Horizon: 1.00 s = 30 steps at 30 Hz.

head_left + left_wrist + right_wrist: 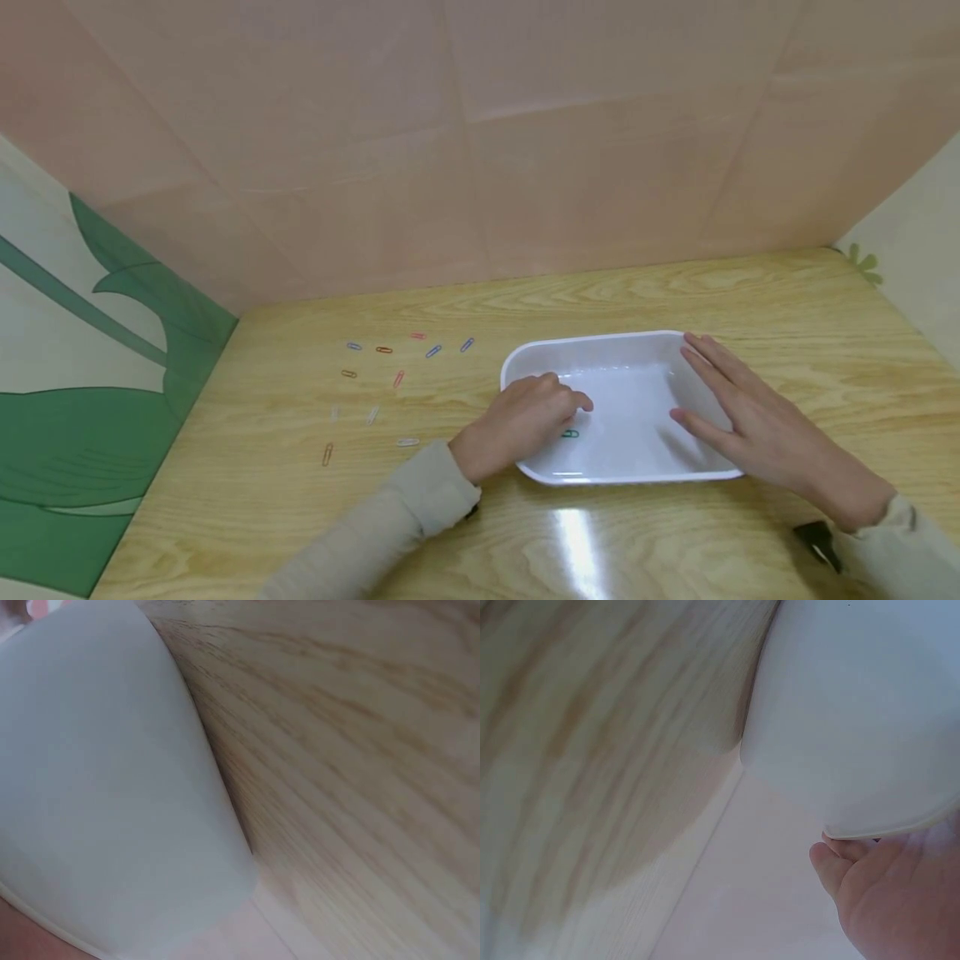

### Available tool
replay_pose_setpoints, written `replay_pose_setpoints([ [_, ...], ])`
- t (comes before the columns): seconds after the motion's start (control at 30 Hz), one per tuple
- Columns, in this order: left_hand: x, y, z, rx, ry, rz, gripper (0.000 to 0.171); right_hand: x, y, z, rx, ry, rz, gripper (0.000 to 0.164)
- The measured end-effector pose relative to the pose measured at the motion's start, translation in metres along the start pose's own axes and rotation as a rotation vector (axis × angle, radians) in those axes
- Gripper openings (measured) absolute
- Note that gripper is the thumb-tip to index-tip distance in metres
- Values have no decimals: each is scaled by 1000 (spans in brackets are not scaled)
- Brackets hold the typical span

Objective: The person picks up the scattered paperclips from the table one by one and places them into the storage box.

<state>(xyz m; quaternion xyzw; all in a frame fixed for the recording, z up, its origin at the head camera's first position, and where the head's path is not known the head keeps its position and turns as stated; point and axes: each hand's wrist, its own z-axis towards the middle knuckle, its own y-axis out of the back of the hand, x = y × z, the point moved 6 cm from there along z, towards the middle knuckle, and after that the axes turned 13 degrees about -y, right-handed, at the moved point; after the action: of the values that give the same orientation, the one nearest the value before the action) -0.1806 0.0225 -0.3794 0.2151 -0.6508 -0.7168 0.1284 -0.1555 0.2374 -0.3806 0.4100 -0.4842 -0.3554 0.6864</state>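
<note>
A white rectangular tray [622, 479] stands on the wood-grain table. My left hand [528, 417] reaches over its left side, bent fingers inside and fingertips mostly hidden. Just beneath that hand a green paper clip [572, 433] shows against the tray; whether the fingers touch it I cannot tell. My right hand [757, 425] lies along the tray's right rim, fingers extended and thumb spread over the inside. In the right wrist view, the fingers [829, 866] meet the rim from outside. To the left are loose paper clips, among them a red one [384, 350] and a blue one [433, 352].
More clips are scattered on the left, including a white one [408, 442] and an orange-brown one [327, 454]. A pinkish covered wall [480, 167] rises behind the table [225, 500]. Side panels stand left and right, the left with a green leaf print [75, 450].
</note>
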Motion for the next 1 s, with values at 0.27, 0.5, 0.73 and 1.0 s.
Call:
replay_pose_setpoints([
  [0.27, 0, 4, -1, -33, -25, 14, 26, 1, 0, 1, 14, -5, 9, 83],
  [0.5, 1, 16, -8, -94, 17, -40, 24, 0, -1, 1, 28, -14, 9, 84],
  [0.73, 5, 33, -24, -164, 48, -52, 23, -2, 0, 0, 24, -13, 23, 83],
  [1.0, 9, 46, -49, -287, 42, -72, 23, -1, 1, 0, 3, 2, 37, 79],
])
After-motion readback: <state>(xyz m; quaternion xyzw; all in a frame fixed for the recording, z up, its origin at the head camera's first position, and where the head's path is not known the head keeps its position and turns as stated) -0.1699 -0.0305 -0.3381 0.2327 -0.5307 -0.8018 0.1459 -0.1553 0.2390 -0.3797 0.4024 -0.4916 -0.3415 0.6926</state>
